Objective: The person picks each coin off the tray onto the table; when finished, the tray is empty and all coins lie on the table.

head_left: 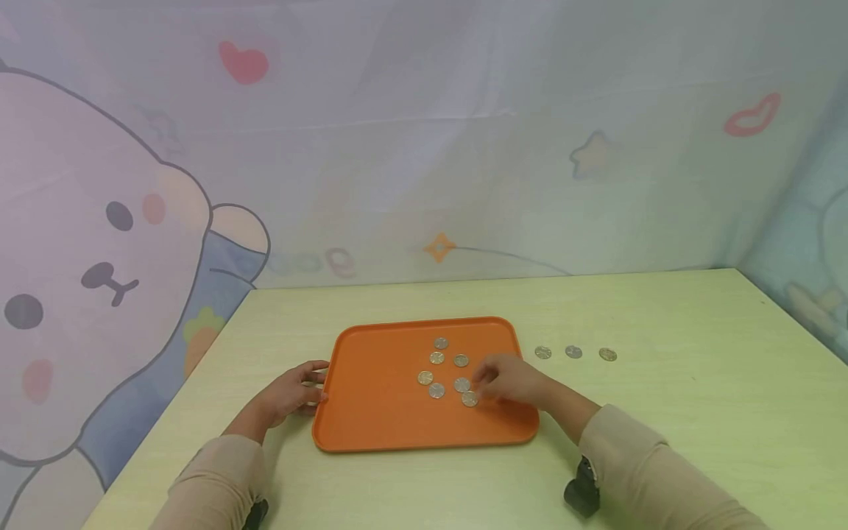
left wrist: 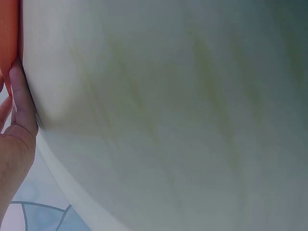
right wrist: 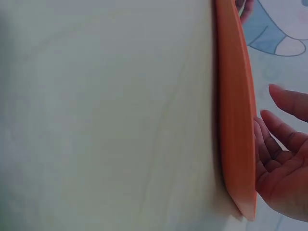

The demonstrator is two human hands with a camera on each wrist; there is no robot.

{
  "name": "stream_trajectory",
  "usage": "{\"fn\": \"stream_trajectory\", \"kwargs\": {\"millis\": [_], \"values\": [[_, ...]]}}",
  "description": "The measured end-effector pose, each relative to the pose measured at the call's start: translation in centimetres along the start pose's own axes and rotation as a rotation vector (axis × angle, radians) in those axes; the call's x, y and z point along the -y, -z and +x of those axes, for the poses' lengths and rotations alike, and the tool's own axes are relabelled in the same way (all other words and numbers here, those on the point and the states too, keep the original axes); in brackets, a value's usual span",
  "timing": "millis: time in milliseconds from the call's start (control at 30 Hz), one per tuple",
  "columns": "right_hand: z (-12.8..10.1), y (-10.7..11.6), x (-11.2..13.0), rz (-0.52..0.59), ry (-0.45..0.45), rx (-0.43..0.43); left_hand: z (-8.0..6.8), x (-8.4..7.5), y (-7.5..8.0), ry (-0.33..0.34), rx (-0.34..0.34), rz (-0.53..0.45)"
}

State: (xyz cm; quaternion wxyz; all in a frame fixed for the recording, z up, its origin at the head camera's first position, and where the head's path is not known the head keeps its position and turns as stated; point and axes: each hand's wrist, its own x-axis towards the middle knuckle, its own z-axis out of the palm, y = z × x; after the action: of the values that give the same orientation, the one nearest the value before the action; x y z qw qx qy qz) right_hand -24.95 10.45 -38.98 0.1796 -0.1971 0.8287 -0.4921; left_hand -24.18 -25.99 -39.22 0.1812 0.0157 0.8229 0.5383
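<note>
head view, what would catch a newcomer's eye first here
The orange tray in the middle of the pale green table stands out first, with seven coins clustered on it. The right hand reaches over the tray beside the nearest coins, while the left hand touches the tray's left edge. Three more coins lie in a row on the table right of the tray.

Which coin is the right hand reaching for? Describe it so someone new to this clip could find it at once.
On the pale green table lies an orange tray with seven coins clustered right of its centre. The right hand hovers over that cluster's right side. The coin is the one nearest the person, lowest in the head view, right at the fingertips, unlike the three loose coins on the table beyond the tray.
</note>
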Motion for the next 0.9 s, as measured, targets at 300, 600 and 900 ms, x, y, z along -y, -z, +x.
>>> {"fn": "stream_trajectory", "kwargs": {"millis": [300, 600, 900], "values": [[0.5, -0.9, 0.1, -0.079, -0.042, -0.032, -0.1, -0.1, 0.1, -0.007, 0.014, 0.008], [0.6, -1.8, 0.9, -0.303, -0.053, -0.098, -0.2, -0.1, 0.2, -0.011, 0.016, 0.012], [0.6, -2.1, 1.2, -0.374, -0.041, -0.113, -0.2, -0.1, 0.1, -0.018, 0.015, 0.007]]}}
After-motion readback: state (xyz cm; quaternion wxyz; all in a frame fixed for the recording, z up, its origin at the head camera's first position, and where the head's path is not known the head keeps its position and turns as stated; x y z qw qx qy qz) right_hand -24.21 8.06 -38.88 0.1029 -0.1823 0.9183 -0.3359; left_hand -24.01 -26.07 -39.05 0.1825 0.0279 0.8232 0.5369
